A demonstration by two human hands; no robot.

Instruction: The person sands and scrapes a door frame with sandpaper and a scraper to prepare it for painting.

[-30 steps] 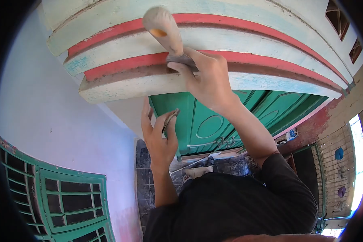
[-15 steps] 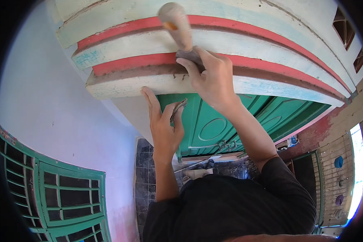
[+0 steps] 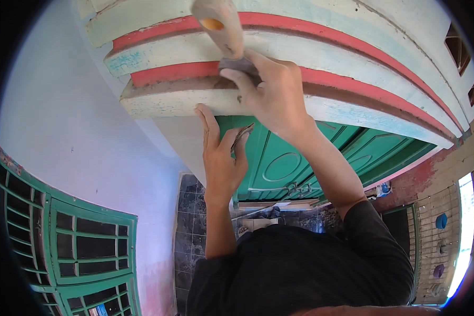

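Observation:
My right hand (image 3: 276, 95) is closed round the blade end of a putty knife (image 3: 221, 29), whose pale handle with a hole points upward. The blade is mostly covered by my fingers and sits at the dusty brown ledge (image 3: 181, 84) beneath a red stripe. Below it, my left hand (image 3: 221, 160) pinches a thin folded piece of sandpaper (image 3: 241, 138) between thumb and finger. Other fingertips of that hand reach up to the lower edge of the white moulding (image 3: 168, 104). Small dark crumbs hang near my right hand.
Below the moulding stands a green panelled door (image 3: 279, 163) with metal handles. A green barred window (image 3: 92, 239) is in the wall at left. Dark floor tiles (image 3: 187, 231) lie far below. A wire rack (image 3: 432, 237) with small pots hangs at right.
My right hand and the putty knife have shifted a little left along the ledge. My left hand still holds the sandpaper against the same edge; the view has tilted slightly.

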